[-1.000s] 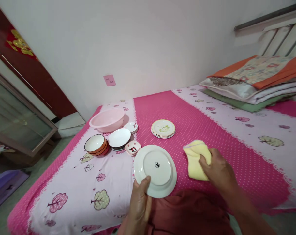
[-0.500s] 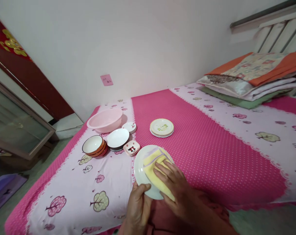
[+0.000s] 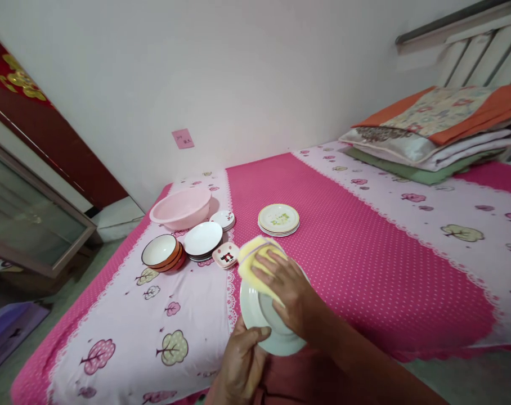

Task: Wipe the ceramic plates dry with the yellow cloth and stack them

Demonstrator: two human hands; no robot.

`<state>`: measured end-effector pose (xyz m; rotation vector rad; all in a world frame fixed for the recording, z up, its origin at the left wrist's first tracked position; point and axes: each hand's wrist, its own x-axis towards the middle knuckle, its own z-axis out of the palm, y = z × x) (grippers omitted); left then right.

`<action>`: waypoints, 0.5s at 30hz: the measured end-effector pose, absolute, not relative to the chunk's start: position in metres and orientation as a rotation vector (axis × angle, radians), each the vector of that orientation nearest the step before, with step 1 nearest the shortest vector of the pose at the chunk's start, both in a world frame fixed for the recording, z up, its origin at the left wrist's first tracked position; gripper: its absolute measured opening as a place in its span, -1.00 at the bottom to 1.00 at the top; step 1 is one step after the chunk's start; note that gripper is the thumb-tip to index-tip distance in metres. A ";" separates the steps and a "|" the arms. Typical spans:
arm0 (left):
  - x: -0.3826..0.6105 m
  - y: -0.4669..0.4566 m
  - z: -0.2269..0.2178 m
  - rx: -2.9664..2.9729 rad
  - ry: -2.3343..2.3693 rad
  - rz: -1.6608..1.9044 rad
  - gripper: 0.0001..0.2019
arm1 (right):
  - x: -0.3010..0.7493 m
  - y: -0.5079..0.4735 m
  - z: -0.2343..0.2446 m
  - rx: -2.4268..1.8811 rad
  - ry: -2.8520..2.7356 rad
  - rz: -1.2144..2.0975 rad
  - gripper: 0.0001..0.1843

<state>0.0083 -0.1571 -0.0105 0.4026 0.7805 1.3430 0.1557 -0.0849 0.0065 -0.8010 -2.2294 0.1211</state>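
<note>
My left hand [image 3: 241, 360] grips the near rim of a white plate [image 3: 255, 315], holding it above the bed's front edge. My right hand [image 3: 287, 287] lies on top of the plate with its fingers pressed onto a folded yellow cloth [image 3: 251, 260], which covers the plate's far edge. Much of the plate is hidden under that hand and cloth. Just beyond the cloth lies a small square dish with a red figure [image 3: 225, 256].
On the pink bedspread [image 3: 365, 264] stand a stack of flowered plates [image 3: 278, 219], stacked white plates [image 3: 203, 239], orange bowls [image 3: 162, 253], small saucers [image 3: 222, 219] and a pink basin [image 3: 180, 207]. Folded quilts [image 3: 433, 132] lie at the back right. A glass cabinet [image 3: 27, 219] stands left.
My right hand carried the yellow cloth from the bedspread on the right onto the plate, then pushed it toward the plate's far rim. The plate has tilted and drawn a little nearer.
</note>
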 end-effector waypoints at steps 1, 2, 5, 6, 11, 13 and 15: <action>0.008 -0.157 -0.010 0.404 0.771 1.343 -0.30 | 0.157 -0.075 0.003 -0.852 -2.176 0.145 -0.09; 0.008 -0.156 -0.009 0.399 0.766 1.357 -0.28 | 0.159 -0.067 -0.001 -0.905 -2.131 0.171 -0.09; 0.005 -0.153 -0.011 0.358 0.777 1.420 -0.26 | 0.168 -0.054 -0.019 -1.004 -2.028 0.234 -0.11; 0.004 -0.152 -0.012 0.339 0.783 1.439 -0.27 | 0.171 -0.054 -0.025 -1.027 -2.008 0.246 -0.10; 0.000 -0.145 -0.020 0.292 0.786 1.502 -0.36 | 0.173 -0.089 -0.046 -1.073 -1.957 0.128 -0.06; 0.000 -0.143 -0.024 0.298 0.769 1.498 -0.41 | 0.169 -0.113 -0.048 -1.086 -1.984 0.077 -0.08; 0.000 -0.141 -0.030 0.334 0.789 1.514 -0.47 | 0.164 -0.134 -0.047 -1.077 -2.037 0.035 -0.15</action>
